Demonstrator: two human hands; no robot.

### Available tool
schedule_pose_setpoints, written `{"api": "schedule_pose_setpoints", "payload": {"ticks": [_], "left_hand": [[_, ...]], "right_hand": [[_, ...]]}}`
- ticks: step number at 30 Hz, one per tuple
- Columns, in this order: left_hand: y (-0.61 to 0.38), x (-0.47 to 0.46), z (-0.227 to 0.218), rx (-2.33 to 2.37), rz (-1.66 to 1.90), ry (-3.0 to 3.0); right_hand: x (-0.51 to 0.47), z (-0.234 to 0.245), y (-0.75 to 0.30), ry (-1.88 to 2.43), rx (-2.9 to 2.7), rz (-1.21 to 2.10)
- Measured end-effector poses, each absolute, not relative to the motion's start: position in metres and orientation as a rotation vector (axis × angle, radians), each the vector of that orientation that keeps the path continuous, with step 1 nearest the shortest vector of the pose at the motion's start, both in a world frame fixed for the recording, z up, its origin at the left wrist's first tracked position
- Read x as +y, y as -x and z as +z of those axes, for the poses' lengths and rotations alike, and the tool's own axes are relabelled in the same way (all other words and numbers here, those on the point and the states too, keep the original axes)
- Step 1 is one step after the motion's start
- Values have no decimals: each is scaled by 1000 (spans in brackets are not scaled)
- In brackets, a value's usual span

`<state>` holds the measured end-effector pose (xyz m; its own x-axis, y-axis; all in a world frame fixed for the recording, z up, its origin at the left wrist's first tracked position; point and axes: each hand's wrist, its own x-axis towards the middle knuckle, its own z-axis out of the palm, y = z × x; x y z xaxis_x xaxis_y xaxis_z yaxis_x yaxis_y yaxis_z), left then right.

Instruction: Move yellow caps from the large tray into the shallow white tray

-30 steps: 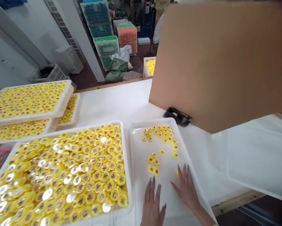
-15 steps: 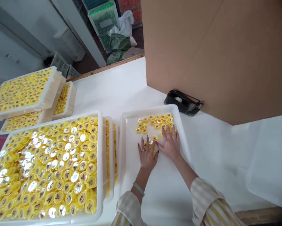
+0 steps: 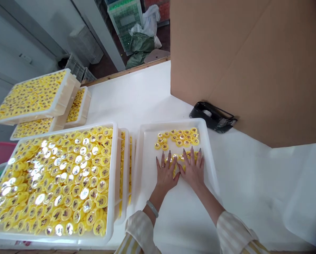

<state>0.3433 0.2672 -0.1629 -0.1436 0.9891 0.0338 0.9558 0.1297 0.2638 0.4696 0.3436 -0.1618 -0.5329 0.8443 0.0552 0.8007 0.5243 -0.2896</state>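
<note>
Both my hands lie palm down in a shallow white tray (image 3: pixel 150 197), side by side with the thumbs close together. My left hand (image 3: pixel 167 173) has its fingers spread over some small round yellow pieces with a printed picture on top. Beside it my right hand (image 3: pixel 194 170) rests with fingers spread over more of them. Under my palms and fingers several pieces are partly hidden. Farther up the tray, a loose cluster of yellow pieces (image 3: pixel 186 143) lies flat, picture side up, apart from my fingertips.
A large white tray (image 3: pixel 111 197) full of the same pieces stands at the left, on other trays. More filled trays (image 3: pixel 64 106) are stacked behind it. A black tape dispenser (image 3: pixel 213 117) sits beyond my tray, against a tall cardboard sheet (image 3: pixel 226 70). Crates (image 3: pixel 126 21) and bags stand past the table edge.
My right hand has drawn back from the far right cluster toward my body, level with my left hand, uncovering pieces there. The whole view has shifted slightly.
</note>
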Motion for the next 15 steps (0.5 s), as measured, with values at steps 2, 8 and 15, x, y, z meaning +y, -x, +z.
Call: {"api": "schedule_pose_setpoints", "payload": {"ticks": [2,8,15], "left_hand": [[-348,267,-166,2281,353,-1917],[-344,245,-166,2223,373,-1998],[-341,268,-164,2229,341,-2004]], "right_hand": [[344,-163,-468,1381,-2598,344],[326,-159,-480,1292,-2665,332],[332,-163,-474,1366,-2638,261]]}}
